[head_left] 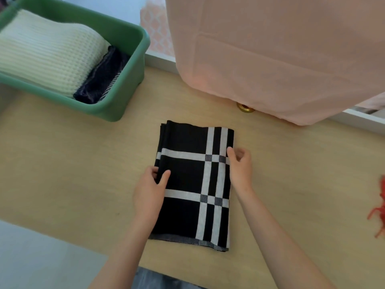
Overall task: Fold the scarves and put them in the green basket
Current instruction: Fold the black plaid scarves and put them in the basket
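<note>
A black scarf with white check lines (187, 180) lies folded into a rectangle in the middle of the wooden table. My left hand (149, 188) grips its left edge, thumb on top and fingers tucked under the layers. My right hand (239, 165) holds the right edge near the far end, thumb on top of the cloth. The green basket (133, 65) stands at the far left. Inside it lie a folded cream ribbed scarf (48, 51) and a dark folded scarf (104, 78) beside it.
A large pink cloth (281, 55) hangs over the far right of the table, with a brass knob (245, 108) showing under its hem. Orange-red fringe (379, 207) pokes in at the right edge. The table's front edge (68, 238) runs diagonally at lower left.
</note>
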Demonstrator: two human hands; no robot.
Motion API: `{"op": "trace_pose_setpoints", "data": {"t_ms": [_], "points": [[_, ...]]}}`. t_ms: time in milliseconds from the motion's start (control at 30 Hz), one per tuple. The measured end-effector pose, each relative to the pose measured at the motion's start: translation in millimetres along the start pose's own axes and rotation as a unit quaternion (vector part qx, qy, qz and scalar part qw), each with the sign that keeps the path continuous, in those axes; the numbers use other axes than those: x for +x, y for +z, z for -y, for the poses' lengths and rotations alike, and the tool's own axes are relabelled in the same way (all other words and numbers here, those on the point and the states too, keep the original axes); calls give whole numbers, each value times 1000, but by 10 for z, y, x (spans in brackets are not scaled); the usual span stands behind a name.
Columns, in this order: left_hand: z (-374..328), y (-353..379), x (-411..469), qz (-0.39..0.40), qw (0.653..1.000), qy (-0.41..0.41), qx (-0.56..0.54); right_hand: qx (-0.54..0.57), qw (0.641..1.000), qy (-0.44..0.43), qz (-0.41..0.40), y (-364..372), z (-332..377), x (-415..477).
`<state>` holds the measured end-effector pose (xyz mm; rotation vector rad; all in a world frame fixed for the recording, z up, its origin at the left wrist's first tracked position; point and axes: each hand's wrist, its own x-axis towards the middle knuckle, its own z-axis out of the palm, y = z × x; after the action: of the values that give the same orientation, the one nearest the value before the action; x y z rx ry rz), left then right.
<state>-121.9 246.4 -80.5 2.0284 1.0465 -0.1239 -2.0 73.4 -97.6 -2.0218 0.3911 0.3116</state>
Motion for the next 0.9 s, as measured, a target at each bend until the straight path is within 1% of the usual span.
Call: {"op": "trace_pose_setpoints", "data": {"t_ms": [67,233,367,467,533,633,733,833,900], "points": [[11,7,39,-12,1000,2,11,-14,999,-11,31,-19,12,8],[146,-30,-56,-39,999,29,-14,21,999,-44,-16,-1,43,58],[218,8,-22,-40,999,30,16,-18,998,-51,-14,85,-92,16],[199,-8,48,-34,998,27,41,-24,998,-52,10,54,-93,2],[162,-41,110,-40,998,33,39,-10,998,-32,45,-5,-65,-14],[147,-59,185,-40,998,48,22,-26,995,-23,90,-74,-76,-36],[172,-40,185,-53,997,62,-17,-2,996,-43,72,-83,-74,-71],[204,-22,170,-61,995,67,-32,-4,996,-75,45,-41,-82,-105],[196,-18,217,-59,996,56,-36,-6,997,-63,44,-15,-91,-91]]}}
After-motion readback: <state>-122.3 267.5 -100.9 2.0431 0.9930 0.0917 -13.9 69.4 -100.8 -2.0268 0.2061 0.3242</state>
